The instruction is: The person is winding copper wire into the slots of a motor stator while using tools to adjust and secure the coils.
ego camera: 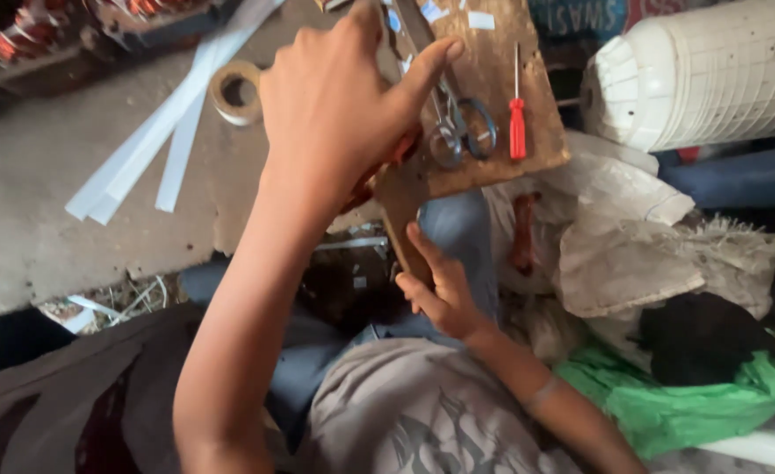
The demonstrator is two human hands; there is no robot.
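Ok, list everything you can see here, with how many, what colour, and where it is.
wooden board: one, brown, centre top, over the lap
scissors: one, grey, on the board
screwdriver: one, red handle, on the board, right of the scissors
tape roll: one, tan, on the floor, upper left
strips: several, white, floor left
fan guard: one, white, top right
green cloth: one, lower right
left hand: on the board's left part
right hand: at the board's lower edge

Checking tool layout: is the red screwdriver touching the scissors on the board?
Apart. The head view shows bare board between the red screwdriver and the scissors.
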